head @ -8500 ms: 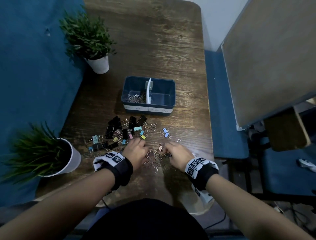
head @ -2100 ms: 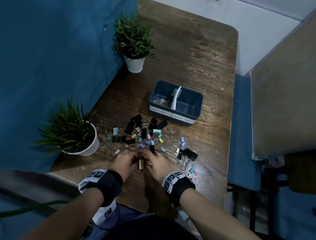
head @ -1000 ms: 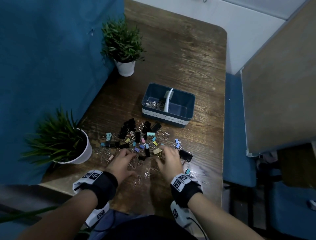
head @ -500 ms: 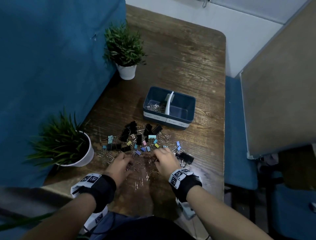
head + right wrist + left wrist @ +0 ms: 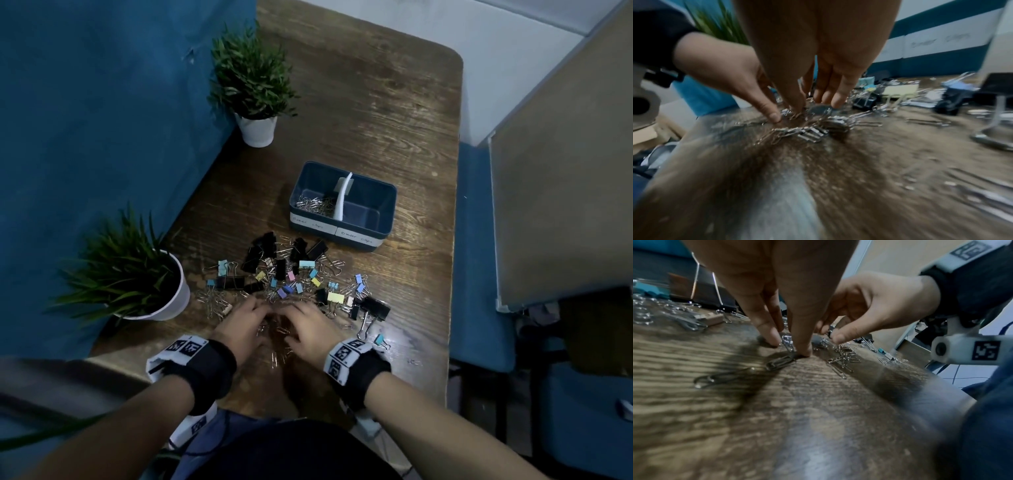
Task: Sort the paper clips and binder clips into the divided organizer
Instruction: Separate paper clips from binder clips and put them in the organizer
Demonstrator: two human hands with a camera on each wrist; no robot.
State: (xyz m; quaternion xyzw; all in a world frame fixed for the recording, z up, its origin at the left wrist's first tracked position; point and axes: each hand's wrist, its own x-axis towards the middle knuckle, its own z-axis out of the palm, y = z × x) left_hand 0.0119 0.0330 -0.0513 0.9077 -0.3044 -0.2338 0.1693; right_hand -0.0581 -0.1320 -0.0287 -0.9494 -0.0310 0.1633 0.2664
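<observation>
Paper clips [image 5: 274, 337] betw. both hands mostly hidden under fingers [image 5: 255, 310]; organizer [image 5: 342, 205] label writing too small to read; right wrist view motion-blurred, table [image 5: 838, 186] grain smeared; near plant [image 5: 116, 270] blurred at edges

Left hand [image 5: 244, 326]: palm down, fingers [image 5: 764, 331] pointing down, tips together.
Right hand [image 5: 310, 328]: palm down, fingers bent, close beside left.

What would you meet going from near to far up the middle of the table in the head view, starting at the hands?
Left hand and right hand gathering paper clips → scattered binder clips → organizer → far plant, off to the left.
</observation>
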